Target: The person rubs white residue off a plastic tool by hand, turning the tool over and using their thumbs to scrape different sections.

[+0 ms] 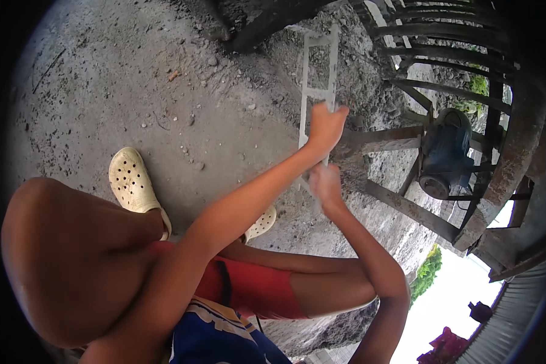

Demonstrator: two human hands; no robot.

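Note:
A pale, narrow ladder-shaped frame [303,103] with crossbars stretches away from me over the rough ground in the upper middle. My left hand [326,129] is closed around its near part. Just below it, my right hand [326,184] is blurred by motion at the frame's near end. Its fingers look curled in, and a whitish smear covers them, so what they hold is hidden.
To the right stands a rusty metal stand [400,142] carrying a blue motor [448,151]. Dark slats [449,54] rise behind it. A cream clog [130,179] is on my foot, on grey ground [182,115] with loose stones. Corrugated sheet [522,315] lies at lower right.

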